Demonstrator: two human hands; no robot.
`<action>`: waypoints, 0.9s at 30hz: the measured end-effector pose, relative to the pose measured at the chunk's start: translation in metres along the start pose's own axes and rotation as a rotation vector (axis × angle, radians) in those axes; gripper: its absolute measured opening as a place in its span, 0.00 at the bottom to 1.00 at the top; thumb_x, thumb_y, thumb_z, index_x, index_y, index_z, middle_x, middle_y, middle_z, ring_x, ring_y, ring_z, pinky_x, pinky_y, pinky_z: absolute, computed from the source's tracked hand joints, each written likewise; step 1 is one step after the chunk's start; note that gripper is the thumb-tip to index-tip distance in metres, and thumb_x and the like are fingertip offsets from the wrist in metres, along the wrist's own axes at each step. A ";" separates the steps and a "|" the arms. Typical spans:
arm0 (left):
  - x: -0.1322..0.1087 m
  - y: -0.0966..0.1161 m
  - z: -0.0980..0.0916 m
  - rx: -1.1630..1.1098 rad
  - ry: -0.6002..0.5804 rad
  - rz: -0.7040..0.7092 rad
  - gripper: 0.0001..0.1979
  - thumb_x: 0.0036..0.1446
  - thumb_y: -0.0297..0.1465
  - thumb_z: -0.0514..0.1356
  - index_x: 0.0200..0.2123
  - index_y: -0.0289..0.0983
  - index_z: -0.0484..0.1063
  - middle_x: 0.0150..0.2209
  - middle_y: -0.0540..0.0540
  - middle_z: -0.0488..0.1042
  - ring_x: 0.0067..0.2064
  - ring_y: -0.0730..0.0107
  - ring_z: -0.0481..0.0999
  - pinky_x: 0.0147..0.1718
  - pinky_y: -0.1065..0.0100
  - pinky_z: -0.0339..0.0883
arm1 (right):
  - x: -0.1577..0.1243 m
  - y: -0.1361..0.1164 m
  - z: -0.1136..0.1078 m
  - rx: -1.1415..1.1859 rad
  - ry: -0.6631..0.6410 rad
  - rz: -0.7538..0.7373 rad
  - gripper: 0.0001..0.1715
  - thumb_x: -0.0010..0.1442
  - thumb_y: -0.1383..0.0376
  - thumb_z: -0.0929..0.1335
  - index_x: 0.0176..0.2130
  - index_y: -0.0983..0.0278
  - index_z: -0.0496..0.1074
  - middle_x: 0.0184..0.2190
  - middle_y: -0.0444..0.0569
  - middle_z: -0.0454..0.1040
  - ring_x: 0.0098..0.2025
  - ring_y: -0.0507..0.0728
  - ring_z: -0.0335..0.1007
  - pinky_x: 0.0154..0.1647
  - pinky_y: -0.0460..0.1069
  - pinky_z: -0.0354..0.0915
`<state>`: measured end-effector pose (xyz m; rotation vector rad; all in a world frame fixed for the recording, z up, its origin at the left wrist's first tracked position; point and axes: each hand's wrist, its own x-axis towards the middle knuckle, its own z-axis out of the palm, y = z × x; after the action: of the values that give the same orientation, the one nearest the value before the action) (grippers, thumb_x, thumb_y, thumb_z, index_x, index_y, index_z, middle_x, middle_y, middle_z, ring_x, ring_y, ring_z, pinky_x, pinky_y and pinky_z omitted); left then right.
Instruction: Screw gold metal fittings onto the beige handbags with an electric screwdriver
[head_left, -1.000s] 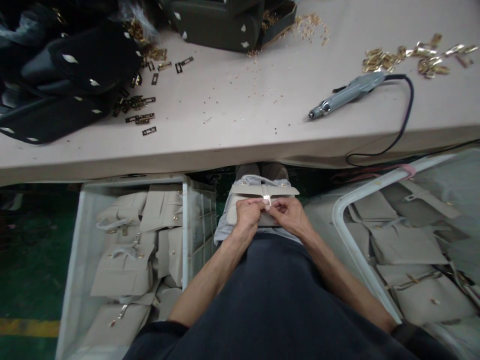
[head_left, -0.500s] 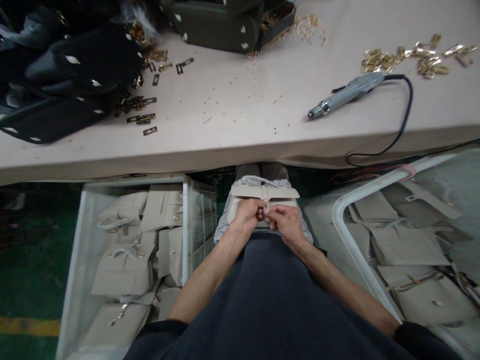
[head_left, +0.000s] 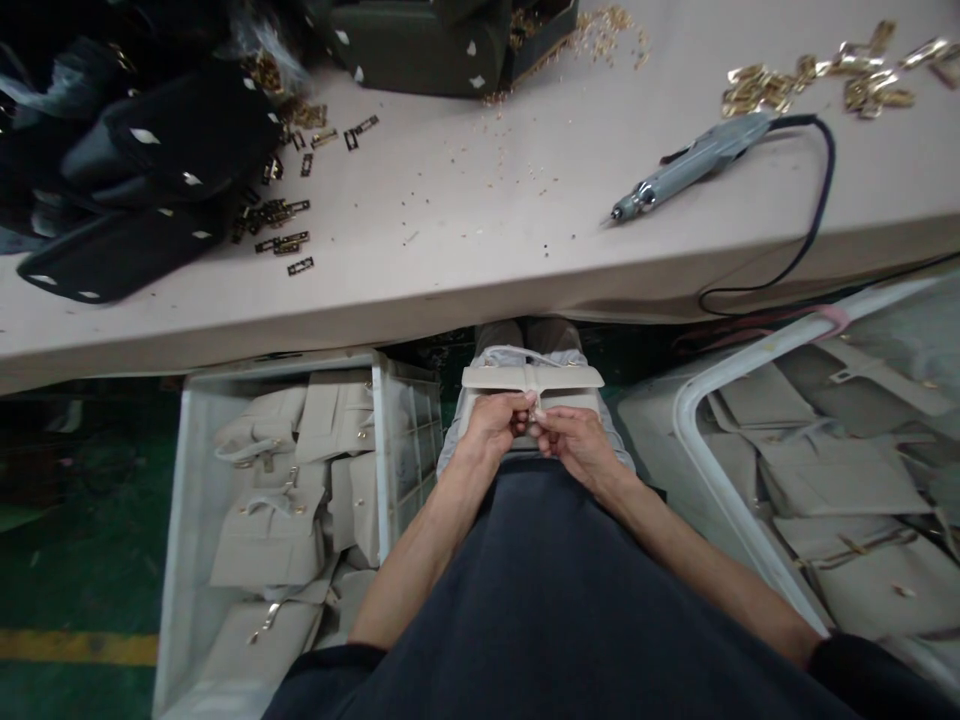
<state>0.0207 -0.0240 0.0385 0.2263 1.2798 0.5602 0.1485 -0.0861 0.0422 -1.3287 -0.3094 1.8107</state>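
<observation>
Lying crosswise on the grey-clothed lap (head_left: pixel 454 440): a beige, flat-faced, leather-like handbag (head_left: pixel 491 378), long axis running left to right, roughly parallel to the near edge of the counter (head_left: pixel 435 230). Pale arched handle (head_left: pixel 504 349) at the far side, straight flap jutting over the front, narrow beige strap (head_left: pixel 531 376) down the middle, at right angles to the long axis.

At the near end of that strap, close to the midline: fingertips of left hand (head_left: pixel 495 420) and right hand (head_left: pixel 576 432), nearly meeting. About equally near, neither clearly ahead; left coming in from one side, right from the other. Fingers of both drawn together, clamped on the front of the handbag around the strap end; cannot tell which small part between them, being too small and partly hidden.

Farther out, to either side: two whitish plastic crates, left crate (head_left: pixel 381 430) and right crate (head_left: pixel 686 425), both holding more beige bags (head_left: pixel 274 540). Ahead on the counter, well apart from the fingers and nearer the right hand: a grey pen-shaped power screwdriver (head_left: pixel 686 172), tip turned left and toward the near edge. Beyond, shiny gold metal pieces (head_left: pixel 757 92); far left, black bags (head_left: pixel 127 255).
</observation>
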 end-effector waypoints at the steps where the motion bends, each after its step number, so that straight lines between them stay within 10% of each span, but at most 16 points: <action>1: -0.001 0.001 0.000 -0.003 -0.017 -0.010 0.11 0.46 0.25 0.72 0.21 0.31 0.72 0.17 0.51 0.67 0.18 0.79 0.61 0.17 0.74 0.52 | 0.000 -0.001 -0.002 0.027 -0.028 0.016 0.20 0.44 0.55 0.81 0.28 0.67 0.78 0.24 0.50 0.75 0.20 0.50 0.65 0.18 0.45 0.60; 27: -0.007 -0.003 0.010 -0.051 0.015 -0.097 0.10 0.45 0.18 0.68 0.22 0.33 0.70 0.17 0.52 0.65 0.17 0.80 0.60 0.18 0.74 0.59 | -0.003 0.005 -0.017 -0.056 -0.024 -0.061 0.21 0.43 0.57 0.80 0.22 0.65 0.70 0.15 0.42 0.67 0.15 0.47 0.56 0.15 0.43 0.50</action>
<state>0.0296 -0.0287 0.0457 0.1171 1.2821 0.5119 0.1612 -0.0959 0.0347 -1.3232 -0.4123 1.7792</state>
